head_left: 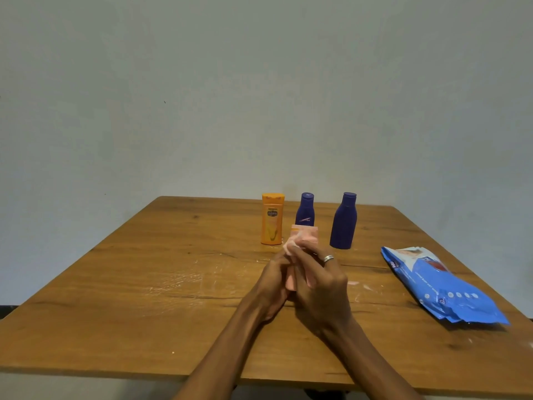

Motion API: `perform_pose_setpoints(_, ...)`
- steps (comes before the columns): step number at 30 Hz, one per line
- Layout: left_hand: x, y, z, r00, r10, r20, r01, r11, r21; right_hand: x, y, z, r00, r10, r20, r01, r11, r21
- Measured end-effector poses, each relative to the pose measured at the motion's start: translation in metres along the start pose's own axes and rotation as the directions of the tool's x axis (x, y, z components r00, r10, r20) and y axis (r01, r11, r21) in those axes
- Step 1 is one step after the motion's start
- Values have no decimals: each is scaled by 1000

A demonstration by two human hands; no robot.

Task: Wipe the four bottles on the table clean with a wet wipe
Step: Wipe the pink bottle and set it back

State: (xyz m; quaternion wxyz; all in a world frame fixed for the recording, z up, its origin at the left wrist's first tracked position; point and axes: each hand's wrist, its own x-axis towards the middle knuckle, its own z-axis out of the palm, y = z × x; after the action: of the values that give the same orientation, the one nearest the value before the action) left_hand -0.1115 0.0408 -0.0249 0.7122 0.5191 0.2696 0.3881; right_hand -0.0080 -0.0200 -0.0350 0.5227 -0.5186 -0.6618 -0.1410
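A pink bottle (308, 235) is held between both hands above the middle of the wooden table (115, 284). My left hand (274, 281) grips its lower body from the left. My right hand (320, 281), with a ring on one finger, presses a crumpled white wet wipe (291, 245) against the bottle's side. Behind them stand an orange bottle (272, 219), a small dark blue bottle (305, 209) and a taller dark blue bottle (343, 220), all upright. The pink bottle's lower part is hidden by my fingers.
A blue pack of wet wipes (441, 287) lies flat at the table's right side. White smears mark the tabletop around my hands. A plain grey wall rises behind the table's far edge.
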Motion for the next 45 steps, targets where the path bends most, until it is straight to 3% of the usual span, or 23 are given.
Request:
perform_pose_setpoints(3, -3, 2, 1, 1000, -1, 15, 1, 1000, 31, 3, -1, 0, 1000, 17, -25, -18, 1000, -7)
perform_pose_setpoints(9, -2, 4, 7, 999, -24, 48, 20, 997, 80, 10, 7, -4, 947, 240, -215, -220, 969, 114)
perform_pose_setpoints(19, -1, 3, 5, 999, -9, 33, 8, 999, 52, 6, 6, 0, 990, 120, -69, -118, 993, 27)
perform_pose_setpoints(30, 3, 3, -6, 988, -118, -104, 83, 954, -288, -2, -7, -7, 979, 153, 132, -167, 981, 98)
perform_pose_setpoints(35, 1, 3, -5, 993, -94, -66, 73, 961, -267, 0, -1, -4, 986, 168, -3, -168, 985, 28)
perform_pose_setpoints(39, 0, 4, -2, 995, -93, -36, 86, 981, -176, 6, 5, -7, 971, 219, -98, -210, 973, 99)
perform_pose_setpoints(45, 1, 4, -8, 992, -90, -83, 68, 968, -242, 1, 1, -6, 988, 144, 58, -149, 983, 105)
